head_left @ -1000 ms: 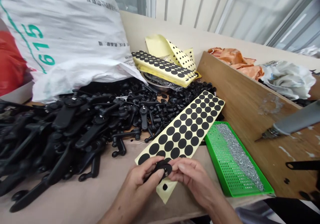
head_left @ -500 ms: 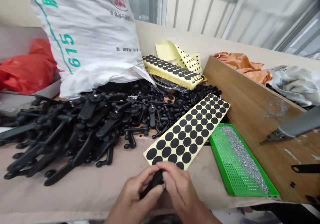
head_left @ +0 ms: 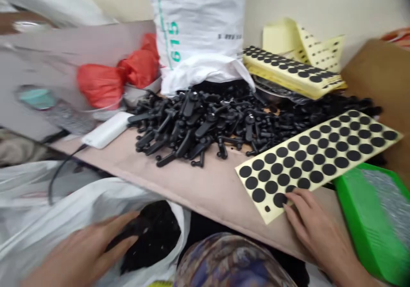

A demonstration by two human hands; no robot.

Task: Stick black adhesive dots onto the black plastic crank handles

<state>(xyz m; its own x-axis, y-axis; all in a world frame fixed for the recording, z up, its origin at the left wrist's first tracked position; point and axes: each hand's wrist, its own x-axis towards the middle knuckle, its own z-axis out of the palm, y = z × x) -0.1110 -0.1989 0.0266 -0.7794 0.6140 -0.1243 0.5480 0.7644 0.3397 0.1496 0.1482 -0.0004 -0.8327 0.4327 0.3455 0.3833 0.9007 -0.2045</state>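
My left hand [head_left: 83, 255] reaches low at the left over an open white plastic bag [head_left: 73, 210] below the table edge. A black plastic part [head_left: 123, 235] sits between its thumb and fingers, blurred by motion. More black parts [head_left: 156, 240] lie inside the bag. My right hand [head_left: 315, 227] rests on the table with its fingers stretched out. Its fingertips touch the near end of a yellow sheet of round black pads [head_left: 320, 159], beside one pad at the corner.
A heap of black plastic levers [head_left: 205, 124] lies mid-table before a white woven sack [head_left: 198, 26]. Red bags [head_left: 102, 82] and a white block with a cable [head_left: 107, 130] sit left. A stack of pad sheets [head_left: 288, 71] is behind, a green tray [head_left: 361, 218] right.
My view has swung left and down. My hands have parted: the left went down to the bag with the black part, the right moved onto the pad sheet.
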